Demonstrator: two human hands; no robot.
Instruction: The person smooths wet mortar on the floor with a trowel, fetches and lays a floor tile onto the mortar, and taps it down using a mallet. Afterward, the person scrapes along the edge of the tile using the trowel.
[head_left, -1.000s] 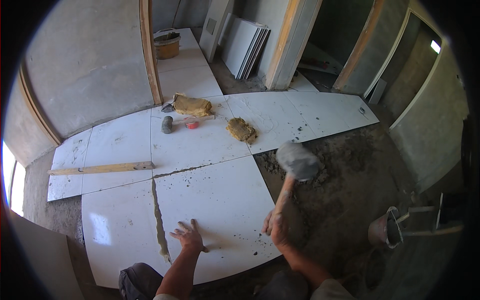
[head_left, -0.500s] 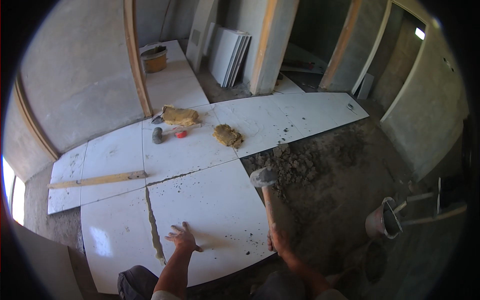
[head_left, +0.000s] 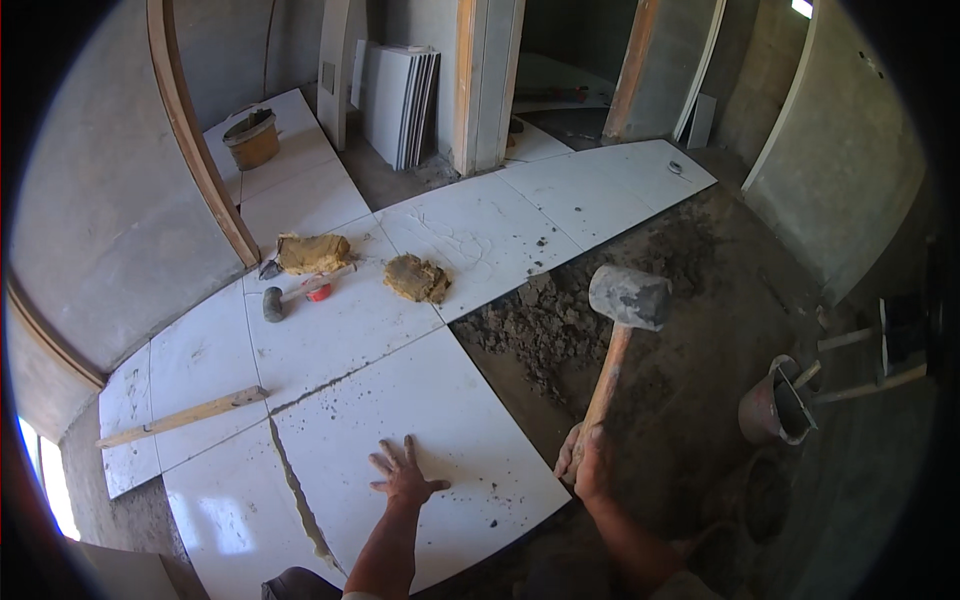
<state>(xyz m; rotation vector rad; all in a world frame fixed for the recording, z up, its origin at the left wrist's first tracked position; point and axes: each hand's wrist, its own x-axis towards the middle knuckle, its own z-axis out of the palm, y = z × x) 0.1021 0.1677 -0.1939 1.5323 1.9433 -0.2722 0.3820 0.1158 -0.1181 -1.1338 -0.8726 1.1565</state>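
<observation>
My left hand (head_left: 407, 480) lies with fingers spread on a large white tile (head_left: 480, 395), beside an uneven grey seam (head_left: 297, 490) at its left side. My right hand (head_left: 590, 462) grips the wooden handle of a rubber mallet (head_left: 628, 298), its grime-covered head held up over dark, lumpy mortar (head_left: 540, 335) beyond the tile's right edge. On the tiles farther forward are two ragged yellow spongy pieces (head_left: 415, 279), a smaller dark mallet (head_left: 273, 304) and a small red object (head_left: 319, 294). A wooden batten (head_left: 185, 420) lies across the tiles on the left.
A bucket (head_left: 775, 405) with tools stands at the right beside wooden-handled pieces (head_left: 870, 390). An oval tub (head_left: 252, 145) sits on tiles at the back. A tile stack (head_left: 395, 105) leans on the wall between doorways. Bare grey walls (head_left: 110, 180) with wooden frames (head_left: 195, 150) surround the floor.
The mallet head dropped toward the tile's edge half a second ago and is now raised higher and farther right. My left hand stays spread on the tile. The view has shifted somewhat.
</observation>
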